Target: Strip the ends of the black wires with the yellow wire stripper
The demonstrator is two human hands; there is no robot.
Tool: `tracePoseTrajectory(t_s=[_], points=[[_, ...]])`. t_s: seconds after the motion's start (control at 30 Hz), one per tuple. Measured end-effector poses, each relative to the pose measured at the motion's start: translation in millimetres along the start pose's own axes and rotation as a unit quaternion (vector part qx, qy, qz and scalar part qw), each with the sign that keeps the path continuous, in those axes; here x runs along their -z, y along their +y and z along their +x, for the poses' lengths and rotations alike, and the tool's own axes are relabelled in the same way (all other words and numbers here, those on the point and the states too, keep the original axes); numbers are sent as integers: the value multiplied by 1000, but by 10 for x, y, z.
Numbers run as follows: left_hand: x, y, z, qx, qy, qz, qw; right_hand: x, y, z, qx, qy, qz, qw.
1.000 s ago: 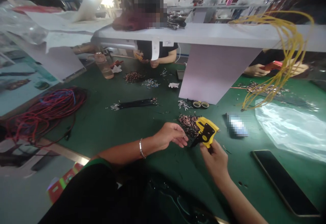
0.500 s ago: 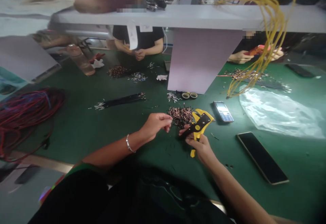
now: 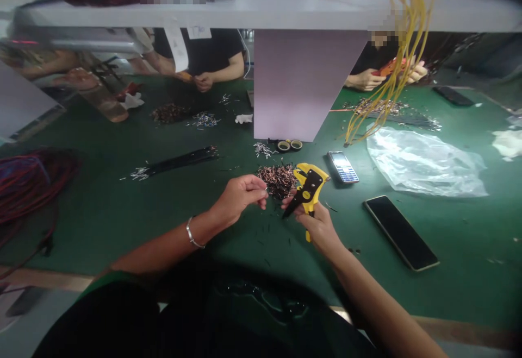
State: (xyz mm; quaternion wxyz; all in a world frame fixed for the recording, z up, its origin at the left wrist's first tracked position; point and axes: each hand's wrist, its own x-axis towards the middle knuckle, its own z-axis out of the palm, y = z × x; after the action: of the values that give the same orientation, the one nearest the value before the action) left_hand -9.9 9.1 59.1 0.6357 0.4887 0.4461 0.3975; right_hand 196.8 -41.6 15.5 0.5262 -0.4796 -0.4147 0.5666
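My left hand [image 3: 243, 198] is pinched closed at the near left edge of a heap of short copper-coloured and black pieces [image 3: 276, 180]. A tiny pale bit shows at its fingertips, too small to name. My right hand [image 3: 316, 219] is wrapped round a yellow and black wire stripper [image 3: 310, 187], whose head points up and to the right. Behind the heap lie small silvery pieces [image 3: 263, 150] and two round rolls [image 3: 289, 145]. A bundle of black wires [image 3: 179, 161] with pale ends rests farther left.
A keypad phone [image 3: 343, 168], a dark smartphone [image 3: 402, 233] and a clear plastic bag [image 3: 424, 162] lie to the right. Red cables [image 3: 32, 184] are at the left. Yellow wires [image 3: 411, 32] hang from the shelf [image 3: 228, 13]. People's hands work across the table.
The whole view has shifted, so things appear farther left and slightly higher. My right hand still holds the wire stripper; my left hand is still pinched beside the heap.
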Motion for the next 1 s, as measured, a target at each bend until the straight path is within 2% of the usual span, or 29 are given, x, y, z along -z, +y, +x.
tracePoseTrajectory(t_s=[0.27, 0.5, 0.8, 1.0], points=[[-256, 152, 91, -45, -3, -13, 999, -16, -19, -26, 12, -20, -5, 1000], [-333, 189, 157, -36, -4, -20, 999, 6, -42, -37, 17, -43, -49, 998], [-434, 61, 142, -20, -39, -30, 999, 46, -18, -18, 35, -8, -100, 994], [-434, 18, 148, -12, -38, -40, 998, 59, 25, -32, 52, -4, -131, 990]])
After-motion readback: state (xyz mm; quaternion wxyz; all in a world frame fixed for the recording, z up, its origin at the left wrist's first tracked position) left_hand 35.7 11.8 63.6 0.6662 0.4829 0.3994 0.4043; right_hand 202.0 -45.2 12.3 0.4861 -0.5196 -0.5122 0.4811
